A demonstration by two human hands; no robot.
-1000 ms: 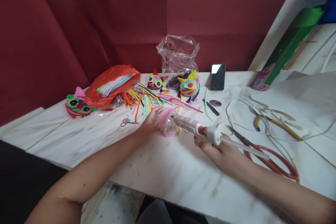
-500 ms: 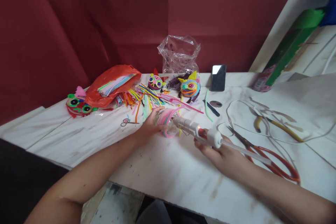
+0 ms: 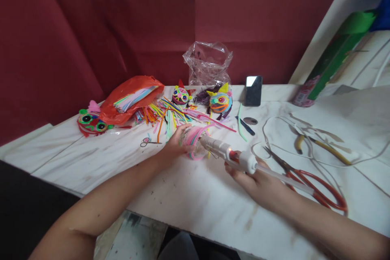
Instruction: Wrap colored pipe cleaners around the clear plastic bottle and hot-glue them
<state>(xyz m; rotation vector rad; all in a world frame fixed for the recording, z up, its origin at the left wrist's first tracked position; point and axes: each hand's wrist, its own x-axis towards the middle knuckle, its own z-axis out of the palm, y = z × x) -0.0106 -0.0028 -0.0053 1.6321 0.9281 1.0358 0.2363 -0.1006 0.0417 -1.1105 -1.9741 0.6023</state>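
My left hand (image 3: 177, 142) is closed round the left side of a clear plastic piece, perhaps a cut bottle, wrapped with pink and teal pipe cleaners (image 3: 193, 140). In my right hand (image 3: 251, 174) is a white hot glue gun (image 3: 217, 148) with a small orange light lit. A long translucent glue stick (image 3: 284, 178) sticks out of its rear. The gun's nozzle points into or against the wrapped piece; whether it touches cannot be made out. Large red-handled scissors (image 3: 319, 189) lie under and beside my right forearm.
Behind the hands lie loose pipe cleaners (image 3: 173, 113), a red plastic bag (image 3: 131, 97) and decorated animal heads (image 3: 221, 99). A phone (image 3: 253, 91) leans at the back. To the right are yellow-handled pliers (image 3: 330, 149) and a white cord (image 3: 265, 124). Small scissors (image 3: 149, 142) lie left.
The glue gun and my right hand have shifted very slightly left, toward the wrapped piece. My left hand keeps its hold, almost still.
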